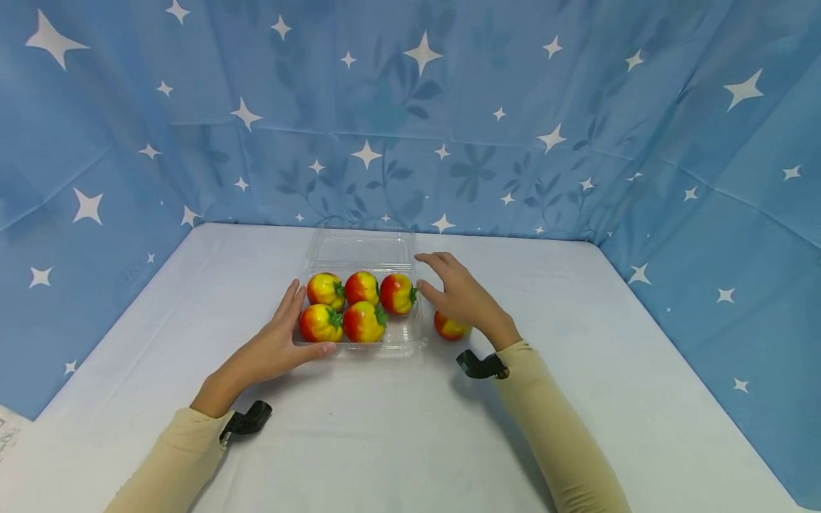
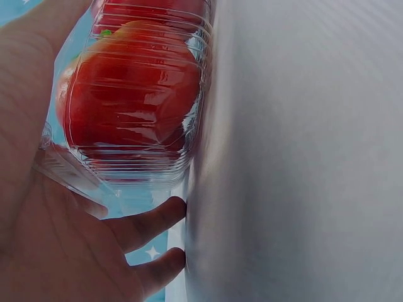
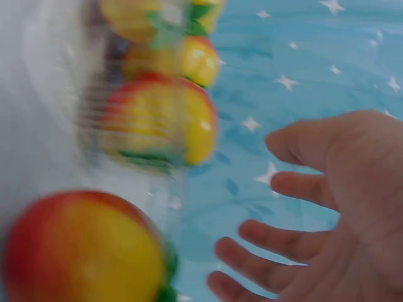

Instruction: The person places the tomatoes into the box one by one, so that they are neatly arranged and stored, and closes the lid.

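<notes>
Several glossy, round red-and-yellow bell peppers with green tops, such as the front one, sit in two rows in a clear plastic clamshell box. Its lid lies back, raised away from me. My left hand spans the box's front left corner, thumb along the front and fingers beside the left wall, fairly straight. In the left wrist view, two fingertips reach the tabletop. Over the box's right edge, my right hand hovers with nothing in it, fingers spread. One loose pepper lies partly hidden under it.
A white cloth covers the table. Blue curtains with white stars stand along the back and both sides. Both wrists carry black devices, the right one close above the cloth near the loose pepper.
</notes>
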Demonstrator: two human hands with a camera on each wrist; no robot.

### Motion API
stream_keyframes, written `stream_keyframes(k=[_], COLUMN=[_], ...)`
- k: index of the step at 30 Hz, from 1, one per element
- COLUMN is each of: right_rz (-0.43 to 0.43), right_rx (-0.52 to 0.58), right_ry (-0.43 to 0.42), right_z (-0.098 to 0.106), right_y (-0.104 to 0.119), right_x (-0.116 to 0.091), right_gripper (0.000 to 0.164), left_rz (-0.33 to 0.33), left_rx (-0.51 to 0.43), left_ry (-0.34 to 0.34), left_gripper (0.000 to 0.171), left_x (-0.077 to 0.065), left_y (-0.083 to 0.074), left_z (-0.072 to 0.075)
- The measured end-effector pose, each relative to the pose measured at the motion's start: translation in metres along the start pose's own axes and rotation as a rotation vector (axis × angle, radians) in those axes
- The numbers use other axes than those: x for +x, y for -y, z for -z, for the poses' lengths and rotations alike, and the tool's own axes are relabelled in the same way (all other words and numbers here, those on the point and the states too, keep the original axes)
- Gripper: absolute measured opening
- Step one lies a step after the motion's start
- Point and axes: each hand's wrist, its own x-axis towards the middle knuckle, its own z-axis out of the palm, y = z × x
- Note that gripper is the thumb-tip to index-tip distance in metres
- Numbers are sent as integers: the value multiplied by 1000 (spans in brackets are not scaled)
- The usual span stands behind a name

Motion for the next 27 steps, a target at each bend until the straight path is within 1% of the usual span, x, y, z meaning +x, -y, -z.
stream_keyframes(k=[5, 10, 13, 20, 23, 27], right_rz=[16, -27, -71, -172, -203, -234], right_rx=[9, -4, -11, -31, -39, -71], right_ry=[60, 149, 215, 402, 454, 502], right_z=[16, 24, 25, 25, 25, 22], right_y=[-6, -13, -16, -22, -21, -21], right_x=[-6, -10, -11, -13, -14, -14], right_gripper=[56, 59, 61, 70, 70, 68], left_rz=[2, 6, 6, 0, -3, -6], left_rx=[1, 6, 8, -1, -6, -10], left_ry=[2, 4, 5, 2, 1, 3], left_gripper=[126, 126, 127, 127, 126, 126], left_x=[1, 1, 1, 2, 1, 1], left_y=[2, 2, 1, 2, 1, 1], left_z=[-1, -1, 0, -1, -1, 0])
